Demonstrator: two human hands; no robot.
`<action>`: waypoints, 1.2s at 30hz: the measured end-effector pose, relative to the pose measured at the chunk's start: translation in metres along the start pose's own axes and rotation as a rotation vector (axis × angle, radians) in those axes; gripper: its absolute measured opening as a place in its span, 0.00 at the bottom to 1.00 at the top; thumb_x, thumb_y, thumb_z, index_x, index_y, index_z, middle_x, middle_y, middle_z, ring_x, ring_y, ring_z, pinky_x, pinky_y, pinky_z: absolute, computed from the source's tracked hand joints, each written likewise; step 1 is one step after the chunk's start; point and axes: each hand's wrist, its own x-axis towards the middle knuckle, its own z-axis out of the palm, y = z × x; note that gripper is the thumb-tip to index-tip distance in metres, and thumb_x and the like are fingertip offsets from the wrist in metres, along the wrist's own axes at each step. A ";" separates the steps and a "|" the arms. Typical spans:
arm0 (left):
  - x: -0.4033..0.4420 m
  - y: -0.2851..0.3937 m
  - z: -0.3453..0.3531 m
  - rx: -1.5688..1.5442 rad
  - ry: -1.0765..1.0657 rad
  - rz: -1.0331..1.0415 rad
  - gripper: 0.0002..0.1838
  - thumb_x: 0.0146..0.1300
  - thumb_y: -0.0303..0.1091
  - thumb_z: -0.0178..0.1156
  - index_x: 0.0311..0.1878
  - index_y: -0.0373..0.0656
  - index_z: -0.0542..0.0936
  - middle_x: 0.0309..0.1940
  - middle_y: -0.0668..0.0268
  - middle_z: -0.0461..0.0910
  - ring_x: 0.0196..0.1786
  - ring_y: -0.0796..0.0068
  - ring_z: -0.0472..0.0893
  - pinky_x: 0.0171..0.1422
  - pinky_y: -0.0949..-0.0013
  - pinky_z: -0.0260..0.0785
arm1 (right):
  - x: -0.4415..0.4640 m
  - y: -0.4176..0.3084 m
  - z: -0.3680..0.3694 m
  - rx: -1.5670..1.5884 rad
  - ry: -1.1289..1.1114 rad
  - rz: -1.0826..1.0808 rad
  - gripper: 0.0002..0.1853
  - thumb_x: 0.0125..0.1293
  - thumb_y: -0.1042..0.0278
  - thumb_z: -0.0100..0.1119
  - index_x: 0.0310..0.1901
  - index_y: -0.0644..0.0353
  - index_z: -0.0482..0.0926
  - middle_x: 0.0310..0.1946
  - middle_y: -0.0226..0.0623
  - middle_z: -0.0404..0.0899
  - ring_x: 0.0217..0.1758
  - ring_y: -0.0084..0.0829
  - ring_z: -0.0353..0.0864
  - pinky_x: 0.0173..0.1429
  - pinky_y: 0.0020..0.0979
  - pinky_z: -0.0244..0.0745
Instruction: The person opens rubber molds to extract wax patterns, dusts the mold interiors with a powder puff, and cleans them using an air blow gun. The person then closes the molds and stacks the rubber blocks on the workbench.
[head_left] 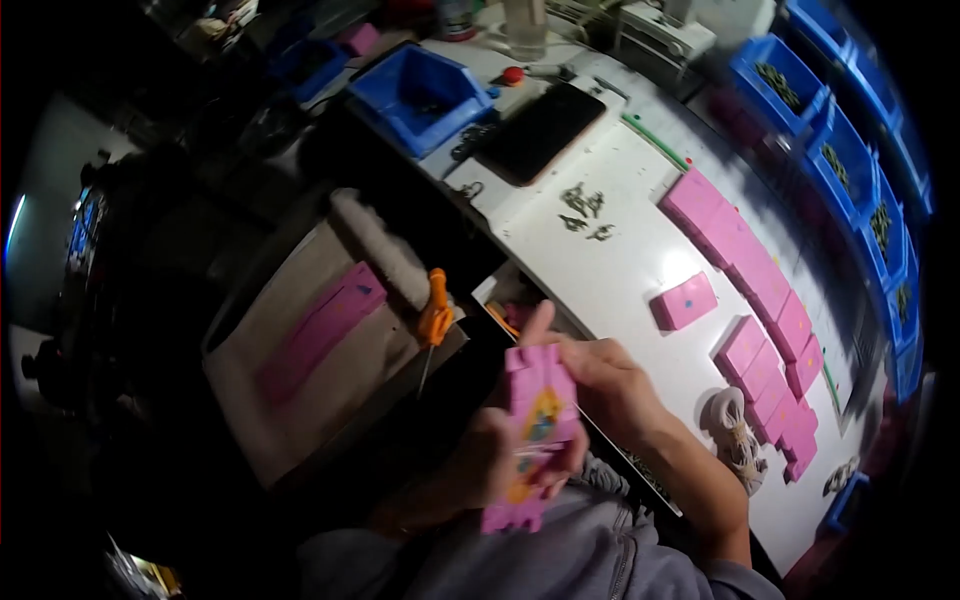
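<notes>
In front of my body I hold a long pink block-like piece [540, 375] with a yellow and teal pattern on its side. It looks jointed or split across the middle, though blur hides the detail. My left hand [485, 460] wraps round its lower part, fingers showing on the far side. At the upper end, my right hand [605, 380] grips the same piece, one finger pointing up beyond it. On the white table nearby lies a single pink block [686, 302]. Beyond that, pink blocks form one long row [735, 245] and a shorter row [765, 385].
Orange-handled scissors [436, 315] stand by a box [330, 430] at left, which bears a long pink strip [320, 335]. A phone [545, 130], small metal parts [580, 208], a cord bundle [737, 440] and blue bins [840, 165] are on the table [620, 270]. Another blue bin [420, 95] stands behind.
</notes>
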 end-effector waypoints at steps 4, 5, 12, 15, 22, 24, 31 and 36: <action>-0.042 0.010 -0.024 -0.489 0.189 0.008 0.48 0.40 0.85 0.31 0.66 0.73 0.48 0.15 0.61 0.65 0.10 0.73 0.64 0.13 0.69 0.64 | 0.038 0.012 0.045 -0.078 -0.178 0.175 0.23 0.74 0.56 0.36 0.41 0.70 0.74 0.33 0.34 0.77 0.37 0.21 0.74 0.49 0.23 0.68; -0.050 0.013 -0.029 -0.370 0.300 0.066 0.45 0.44 0.84 0.27 0.62 0.67 0.53 0.15 0.63 0.63 0.11 0.74 0.63 0.13 0.70 0.63 | 0.043 0.011 0.054 -0.128 -0.130 0.330 0.24 0.74 0.54 0.34 0.44 0.70 0.72 0.29 0.36 0.78 0.33 0.20 0.76 0.46 0.21 0.70; -0.050 0.045 -0.104 0.011 0.705 0.520 0.37 0.61 0.72 0.26 0.57 0.53 0.64 0.14 0.65 0.62 0.11 0.74 0.61 0.16 0.69 0.62 | 0.120 0.057 0.003 -1.776 -0.286 -0.609 0.30 0.49 0.76 0.58 0.58 0.59 0.67 0.60 0.43 0.66 0.61 0.44 0.66 0.60 0.41 0.64; -0.038 0.050 -0.153 0.012 0.736 0.569 0.33 0.65 0.67 0.26 0.53 0.48 0.62 0.14 0.63 0.64 0.12 0.74 0.63 0.17 0.68 0.64 | 0.151 0.073 -0.019 -1.800 -0.471 -0.502 0.30 0.49 0.76 0.56 0.58 0.58 0.68 0.62 0.39 0.65 0.63 0.41 0.65 0.59 0.38 0.66; -0.029 0.048 -0.246 0.067 0.970 0.600 0.29 0.66 0.63 0.32 0.53 0.49 0.63 0.14 0.60 0.65 0.11 0.70 0.64 0.16 0.64 0.63 | 0.203 0.076 -0.006 -1.459 -0.557 -0.458 0.15 0.47 0.66 0.64 0.36 0.65 0.77 0.37 0.43 0.77 0.44 0.41 0.73 0.52 0.36 0.68; -0.032 0.047 -0.270 0.069 0.949 0.641 0.30 0.66 0.64 0.32 0.54 0.49 0.63 0.14 0.59 0.67 0.12 0.70 0.65 0.16 0.64 0.63 | 0.202 0.067 0.011 -1.263 -0.231 -0.357 0.13 0.46 0.68 0.64 0.33 0.66 0.78 0.35 0.44 0.76 0.41 0.42 0.73 0.49 0.35 0.68; -0.027 0.082 -0.308 0.161 1.071 0.670 0.30 0.65 0.64 0.36 0.52 0.48 0.68 0.19 0.56 0.73 0.13 0.70 0.67 0.18 0.65 0.65 | 0.202 0.015 0.064 -0.755 -0.308 -0.067 0.13 0.55 0.65 0.64 0.36 0.66 0.81 0.25 0.39 0.77 0.35 0.34 0.79 0.41 0.27 0.72; -0.019 0.119 -0.359 0.330 1.026 0.661 0.29 0.66 0.63 0.35 0.56 0.51 0.66 0.25 0.54 0.76 0.13 0.71 0.68 0.16 0.69 0.63 | 0.226 0.082 0.037 -1.508 -0.062 -1.031 0.21 0.54 0.52 0.65 0.21 0.64 0.74 0.13 0.40 0.66 0.17 0.42 0.71 0.23 0.38 0.69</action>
